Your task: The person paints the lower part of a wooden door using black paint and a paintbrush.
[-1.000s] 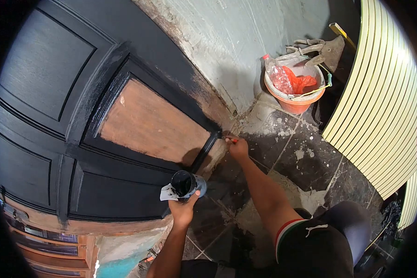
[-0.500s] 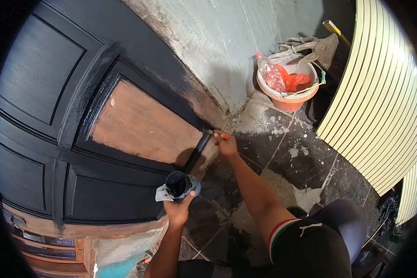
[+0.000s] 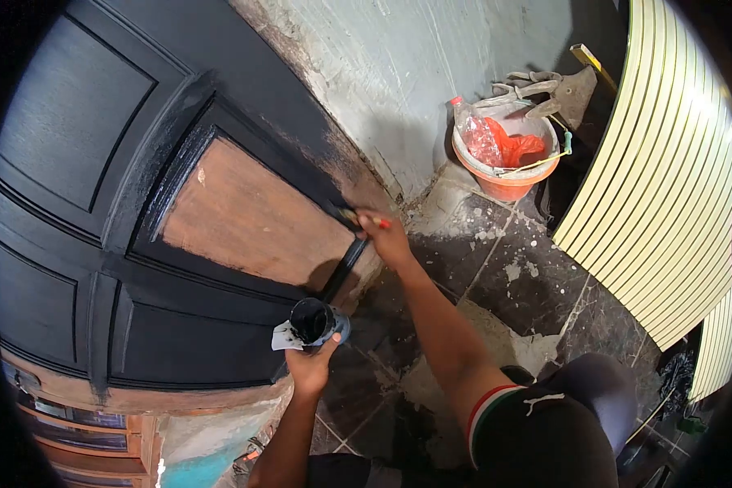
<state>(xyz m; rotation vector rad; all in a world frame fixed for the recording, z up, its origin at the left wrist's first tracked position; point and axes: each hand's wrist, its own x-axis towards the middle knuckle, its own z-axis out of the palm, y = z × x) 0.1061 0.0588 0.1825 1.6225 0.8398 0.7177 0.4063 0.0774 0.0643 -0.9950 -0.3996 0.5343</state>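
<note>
My right hand (image 3: 386, 237) is closed round a paintbrush (image 3: 351, 217) with a red handle end. Its bristles meet the black-painted frame by the lower corner of a bare brown wood panel (image 3: 248, 215). That panel sits in a large door (image 3: 179, 325), most of which is coated black. Held up by my left hand (image 3: 309, 370) is a cup of black paint (image 3: 311, 320), tilted so its dark inside shows. A white scrap (image 3: 285, 337) sticks out at the cup's side, by my fingers.
An orange bucket (image 3: 504, 189) holding a clear plastic bottle (image 3: 481, 138) and red plastic stands by the grey wall (image 3: 382, 73). Grey gloves (image 3: 537, 85) lie over its rim. Cream ribbed sheets (image 3: 642, 187) lean at right. Dark floor tiles (image 3: 496, 276) are splattered pale.
My right hand and the paintbrush have moved up and left along the panel's edge, away from its bottom corner. My left hand keeps the paint cup in nearly the same place.
</note>
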